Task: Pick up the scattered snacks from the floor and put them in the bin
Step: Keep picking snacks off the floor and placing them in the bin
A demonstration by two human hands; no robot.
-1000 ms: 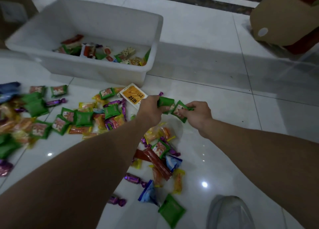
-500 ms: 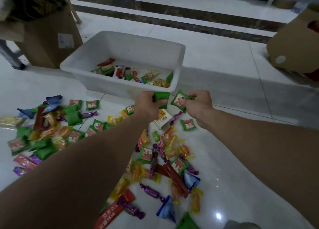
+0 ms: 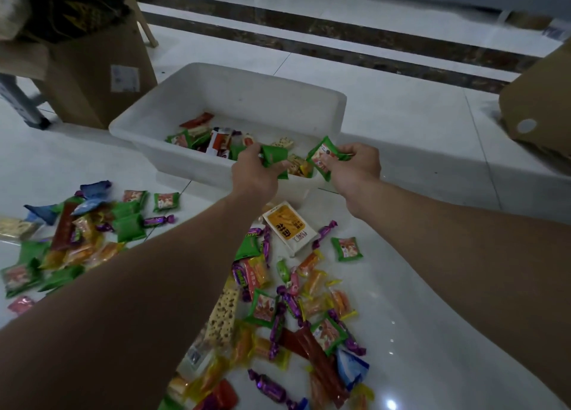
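Far left of the left hand, a brown box stands on the white floor. Nearer the person on that side, a left pile of snacks lies spread out. Its wrappers are green, blue, orange and purple, and they blur toward the edge, so some kinds may be misread.

The white bin sits just ahead of both hands, open, with a layer of mixed snacks on its bottom. The left hand is at the bin's near rim, fingers curled round a green pack whose plain side shows. Just right of it, the right hand pinches a printed pack by one edge. This pack is green with a red and white picture, and it hangs tilted above the bin's near right corner. The two hands are near but do not touch.

Below and between the wrists, a yellow pack lies on the floor just by the bin's near wall. A purple sweet lies at its right side and a small pack beyond that. Closer to the person, between the forearms, the middle pile holds green squares, orange and yellow sweets, purple twists, red sticks, a pale nut bar and a blue bag. Far right of the right hand stands a brown carton with a round white sticker.
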